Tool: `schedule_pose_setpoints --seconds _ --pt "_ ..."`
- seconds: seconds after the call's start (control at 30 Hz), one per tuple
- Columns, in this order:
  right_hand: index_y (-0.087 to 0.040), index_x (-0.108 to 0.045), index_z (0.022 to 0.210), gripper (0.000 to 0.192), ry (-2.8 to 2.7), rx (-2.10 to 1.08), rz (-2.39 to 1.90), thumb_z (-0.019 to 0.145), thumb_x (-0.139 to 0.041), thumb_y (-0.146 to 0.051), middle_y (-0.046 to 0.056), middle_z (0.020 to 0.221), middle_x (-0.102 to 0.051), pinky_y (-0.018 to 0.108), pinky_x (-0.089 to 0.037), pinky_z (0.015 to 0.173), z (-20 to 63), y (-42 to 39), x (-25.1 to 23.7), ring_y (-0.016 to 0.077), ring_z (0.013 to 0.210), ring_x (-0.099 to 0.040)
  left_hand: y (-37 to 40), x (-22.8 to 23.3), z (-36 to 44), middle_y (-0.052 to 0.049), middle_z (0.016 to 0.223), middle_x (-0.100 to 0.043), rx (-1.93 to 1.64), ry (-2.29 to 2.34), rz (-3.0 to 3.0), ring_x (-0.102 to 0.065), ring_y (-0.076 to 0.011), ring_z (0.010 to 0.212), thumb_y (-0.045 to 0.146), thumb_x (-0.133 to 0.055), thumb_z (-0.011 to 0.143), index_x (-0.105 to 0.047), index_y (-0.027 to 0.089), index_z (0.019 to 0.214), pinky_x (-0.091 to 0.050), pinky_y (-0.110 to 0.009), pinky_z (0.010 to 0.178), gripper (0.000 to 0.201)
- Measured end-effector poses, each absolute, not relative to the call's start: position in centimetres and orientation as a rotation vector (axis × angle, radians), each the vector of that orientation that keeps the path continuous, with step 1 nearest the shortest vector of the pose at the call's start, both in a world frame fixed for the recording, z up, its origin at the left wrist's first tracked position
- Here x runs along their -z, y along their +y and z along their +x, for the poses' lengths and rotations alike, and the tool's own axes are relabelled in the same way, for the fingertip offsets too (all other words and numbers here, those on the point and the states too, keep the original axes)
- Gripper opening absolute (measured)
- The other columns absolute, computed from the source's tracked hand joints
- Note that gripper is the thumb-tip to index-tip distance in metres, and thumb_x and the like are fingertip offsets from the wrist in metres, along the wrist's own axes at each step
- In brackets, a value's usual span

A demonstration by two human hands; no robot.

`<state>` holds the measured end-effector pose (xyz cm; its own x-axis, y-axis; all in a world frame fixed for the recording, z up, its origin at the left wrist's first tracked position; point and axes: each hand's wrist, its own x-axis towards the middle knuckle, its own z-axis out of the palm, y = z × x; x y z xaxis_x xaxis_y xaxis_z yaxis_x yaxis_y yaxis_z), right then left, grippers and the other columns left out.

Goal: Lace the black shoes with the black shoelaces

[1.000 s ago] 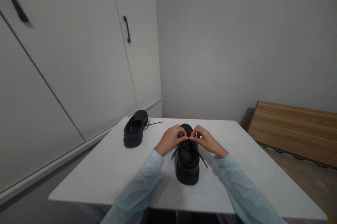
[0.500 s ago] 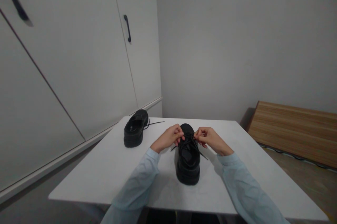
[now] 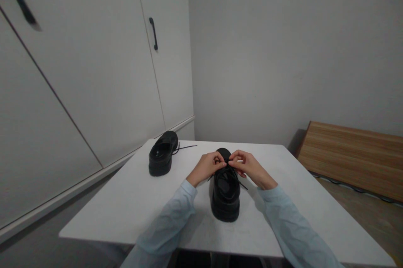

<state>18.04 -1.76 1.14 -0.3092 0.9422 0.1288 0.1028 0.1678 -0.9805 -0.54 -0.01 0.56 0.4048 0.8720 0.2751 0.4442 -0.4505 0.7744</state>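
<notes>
A black chunky-soled shoe (image 3: 225, 194) stands upright on the white table (image 3: 132, 201), near the middle of the tabletop, heel toward the camera and toe pointing away. Its black laces (image 3: 231, 174) cross over the tongue; loose ends trail off to either side of the upper.

Left hand (image 3: 206, 167) sits at the left side of the shoe's lacing, fingers curled in, thumb and forefinger closed in a pinch on a lace. Right hand (image 3: 247, 166) mirrors it on the right side, fingers bent, thumb and forefinger likewise pinching a lace. The fingertips of both hands nearly meet above the front of the lacing, over the toe end. Whether a knot or loop is formed between them is too small to tell. Both forearms wear pale blue sleeves (image 3: 170, 222) that rest low over the near table edge.

A second black shoe (image 3: 163, 158) stands well apart at the far left corner of the table, opening visible, one lace end (image 3: 186, 147) lying straight on the tabletop.

Beyond: white cabinet doors (image 3: 94, 71) with a dark handle (image 3: 153, 33) to the left, plain wall behind, a wooden board (image 3: 352, 157) low at right.
</notes>
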Motion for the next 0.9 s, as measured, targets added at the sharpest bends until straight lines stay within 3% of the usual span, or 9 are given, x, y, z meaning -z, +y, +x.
schedule_pose_setpoints --seconds 0.23,0.37,0.6,0.9 --pt "-0.015 -0.061 0.072 0.024 -1.862 -0.885 -1.273 0.074 -0.06 -0.039 -0.005 0.047 -0.046 0.022 -0.029 0.04 18.7 -1.1 -1.1 0.0083 0.039 -0.039 0.0 -0.7 -0.6 -0.001 0.08 -0.055 -0.933 1.195 2.229 -0.051 -0.0142 0.076 0.023 -0.056 0.079 -0.059 0.016 0.078 -0.04 -0.026 0.072 0.007" --pt "-0.016 -0.057 0.069 0.018 -2.032 -0.63 -1.275 0.079 -0.055 -0.031 -0.001 0.057 -0.054 0.025 -0.036 0.053 19.0 -1.1 -1.2 0.0111 0.052 -0.047 0.1 -1.3 -1.3 -0.001 0.081 -0.051 -0.871 1.194 2.226 -0.05 -0.0142 0.076 0.021 -0.055 0.08 -0.056 0.016 0.078 -0.041 -0.026 0.072 0.005" --pt "-0.017 -0.051 0.073 0.01 -2.191 -0.455 -1.323 0.082 -0.051 -0.021 0.003 0.074 -0.055 0.025 -0.042 0.059 19.7 -1.2 -0.9 0.0134 0.066 -0.052 0.5 -1.5 -2.8 0.0 0.081 -0.049 -0.701 1.136 2.24 -0.049 -0.013 0.075 0.019 -0.053 0.081 -0.051 0.017 0.076 -0.042 -0.024 0.067 0.006" --pt "-0.016 -0.052 0.074 0.009 -2.16 -0.749 -1.421 0.08 -0.049 -0.021 0.004 0.082 -0.051 0.016 -0.038 0.033 20.6 -0.8 0.1 0.01 0.057 -0.054 0.8 -1.2 -3.8 0.001 0.081 -0.047 -0.498 1.066 2.189 -0.05 -0.0077 0.062 0.016 -0.049 0.08 -0.046 0.017 0.075 -0.041 -0.019 0.056 0.006"
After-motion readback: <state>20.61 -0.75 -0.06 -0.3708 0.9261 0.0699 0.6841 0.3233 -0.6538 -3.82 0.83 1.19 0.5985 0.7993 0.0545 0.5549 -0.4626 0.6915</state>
